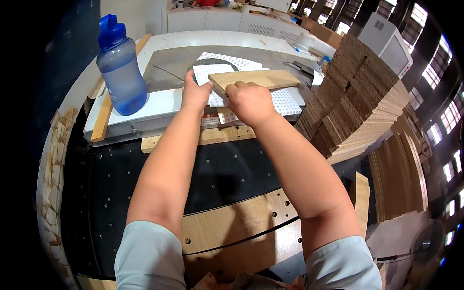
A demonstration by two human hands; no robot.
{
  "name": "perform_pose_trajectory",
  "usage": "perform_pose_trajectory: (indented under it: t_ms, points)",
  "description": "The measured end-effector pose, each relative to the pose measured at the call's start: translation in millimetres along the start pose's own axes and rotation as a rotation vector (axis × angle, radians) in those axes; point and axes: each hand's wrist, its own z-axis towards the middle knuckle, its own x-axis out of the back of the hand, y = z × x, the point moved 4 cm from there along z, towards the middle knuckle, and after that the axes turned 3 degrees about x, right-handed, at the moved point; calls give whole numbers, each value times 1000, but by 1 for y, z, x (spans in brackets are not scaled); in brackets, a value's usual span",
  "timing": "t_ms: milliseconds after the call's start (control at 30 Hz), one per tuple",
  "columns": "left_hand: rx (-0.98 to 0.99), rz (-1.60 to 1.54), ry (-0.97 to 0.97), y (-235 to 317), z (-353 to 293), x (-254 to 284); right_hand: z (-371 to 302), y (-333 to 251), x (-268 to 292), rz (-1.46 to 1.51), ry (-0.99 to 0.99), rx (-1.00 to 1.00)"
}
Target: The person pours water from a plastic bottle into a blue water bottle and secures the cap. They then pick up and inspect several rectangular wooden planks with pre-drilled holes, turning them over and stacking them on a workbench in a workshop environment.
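Observation:
My two arms reach forward over a machine table. A light wooden board lies tilted in front of my right hand, whose curled fingers grip its near edge. Just left of it, my left hand is closed at the edge of a white sheet with rows of small grey dots, thumb pointing up. Its fingertips come close to the board's left end. Another dotted sheet lies under the board, and one more lies behind. The fingers' undersides are hidden.
A blue-capped water bottle stands at left beside a wooden strip. Tall stacks of brown panels rise at right. Below my arms, drilled wooden boards lie on a black studded surface. A grey-white cabinet stands behind the stacks.

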Motion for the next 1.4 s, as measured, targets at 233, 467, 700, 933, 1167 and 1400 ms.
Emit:
perform_pose_trajectory:
  t_ms: [233,467,700,933,1167,1400]
  points:
    - [-21,-27,-173,5,-20,21,2,-12,-6,23,-113,-86]
    - [6,72,-159,24,-78,72,-25,3,-34,415,-165,-280]
    - [227,26,-358,49,-180,145,-88,-44,91,594,7,-133]
    - [305,263,-1042,86,-344,189,-189,-152,206,1065,-531,211]
    - [633,-720,-675,64,-461,167,-239,-220,270,999,-261,23]
    - [542,-573,-676,67,-523,175,-309,-215,317,700,-361,64]
